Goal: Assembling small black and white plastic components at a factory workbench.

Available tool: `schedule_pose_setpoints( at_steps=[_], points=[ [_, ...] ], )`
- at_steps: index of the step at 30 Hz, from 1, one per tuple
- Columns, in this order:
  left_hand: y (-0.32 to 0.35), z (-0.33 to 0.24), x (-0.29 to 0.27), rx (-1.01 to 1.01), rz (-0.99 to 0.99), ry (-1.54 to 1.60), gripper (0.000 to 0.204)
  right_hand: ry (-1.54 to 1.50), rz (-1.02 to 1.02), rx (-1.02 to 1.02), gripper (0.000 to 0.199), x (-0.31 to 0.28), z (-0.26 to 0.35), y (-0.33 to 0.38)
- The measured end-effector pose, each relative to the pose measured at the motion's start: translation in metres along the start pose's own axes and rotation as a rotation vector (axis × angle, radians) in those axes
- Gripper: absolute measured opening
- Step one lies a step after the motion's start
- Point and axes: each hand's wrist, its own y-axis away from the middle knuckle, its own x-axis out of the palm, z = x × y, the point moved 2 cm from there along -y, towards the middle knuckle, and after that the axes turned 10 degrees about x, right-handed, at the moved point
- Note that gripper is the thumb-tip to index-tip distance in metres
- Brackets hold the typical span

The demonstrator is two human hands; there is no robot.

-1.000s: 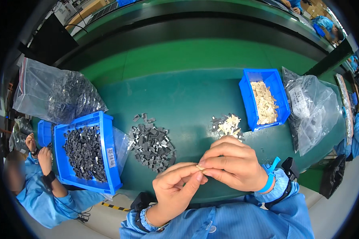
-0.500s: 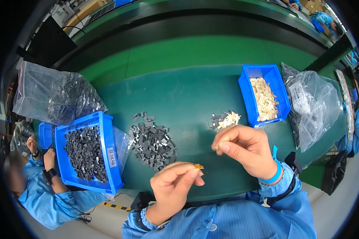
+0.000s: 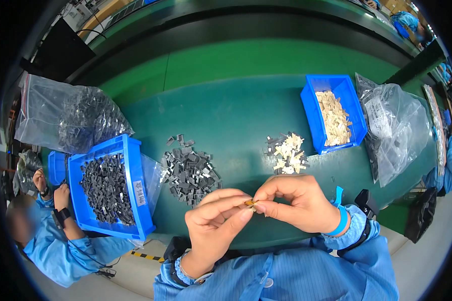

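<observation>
My left hand [image 3: 213,223] pinches a small amber-coloured piece [image 3: 249,202] between thumb and fingertips. Against it comes my right hand [image 3: 296,203], whose thumb and forefinger are closed on a small pale piece, mostly hidden by the fingers. The fingertips of both hands meet over the near part of the green table. Just beyond the left hand lies a loose pile of small dark grey parts [image 3: 191,170]. A smaller pile of cream-coloured pieces [image 3: 291,150] is beyond the right hand, with a few dark bits at its left side.
A blue bin [image 3: 144,200] of dark parts stands at left, a bulging clear bag [image 3: 75,118] behind it. At right are a blue bin [image 3: 310,113] of cream pieces and another plastic bag [image 3: 399,130]. A co-worker in blue [image 3: 60,251] sits at far left.
My right hand has moved left and nearer to me until its fingertips meet those of the left hand. The left hand has risen slightly, still pinching the amber piece.
</observation>
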Motion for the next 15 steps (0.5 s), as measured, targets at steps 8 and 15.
schedule_pose_setpoints(
  at_steps=[8,15],
  points=[
    [0.002,-0.001,0.000,0.153,-0.098,-0.104,0.015,-0.319,0.029,0.194,0.011,0.007,-0.005,0.000],
    [0.003,0.001,0.006,0.240,-0.038,-0.201,0.016,-0.427,-0.007,0.153,0.016,0.012,-0.009,0.001]
  ],
)
